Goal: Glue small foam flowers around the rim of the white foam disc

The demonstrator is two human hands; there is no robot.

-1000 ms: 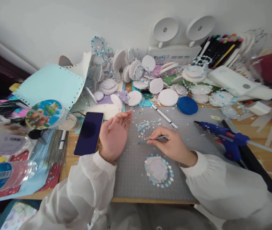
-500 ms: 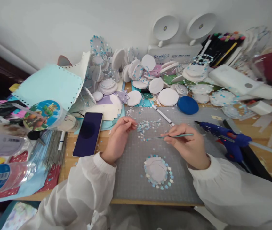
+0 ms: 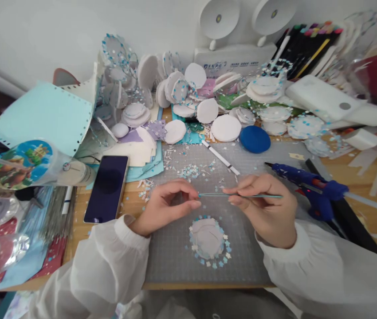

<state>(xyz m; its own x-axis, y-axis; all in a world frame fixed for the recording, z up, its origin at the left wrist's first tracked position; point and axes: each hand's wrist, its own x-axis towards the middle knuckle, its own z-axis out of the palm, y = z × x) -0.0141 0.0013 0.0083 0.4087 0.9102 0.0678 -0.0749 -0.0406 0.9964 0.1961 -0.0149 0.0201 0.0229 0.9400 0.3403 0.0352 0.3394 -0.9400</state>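
My right hand point(image 3: 264, 204) holds thin metal tweezers point(image 3: 241, 195) level above the grey cutting mat point(image 3: 175, 261), their tip pointing left. My left hand point(image 3: 166, 206) has thumb and forefinger pinched together at the tweezers' tip; whether a small piece is between them I cannot tell. Just below both hands lies a white disc point(image 3: 207, 235) ringed with small blue and white flower bits. A scatter of loose flower confetti point(image 3: 191, 171) lies on the mat beyond the hands.
A blue glue gun point(image 3: 311, 188) lies right of the mat. A dark phone point(image 3: 107, 188) lies on the left, beside light blue paper point(image 3: 42, 115) and a printed cup point(image 3: 25, 164). Several white discs point(image 3: 225, 127), a blue round pad point(image 3: 255, 138) and a white lamp point(image 3: 235, 57) crowd the back.
My left hand turned over and came down from the confetti pile, closing its fingers at the tweezers' tip. My right hand shifted right and levelled the tweezers. The view tilted down slightly.
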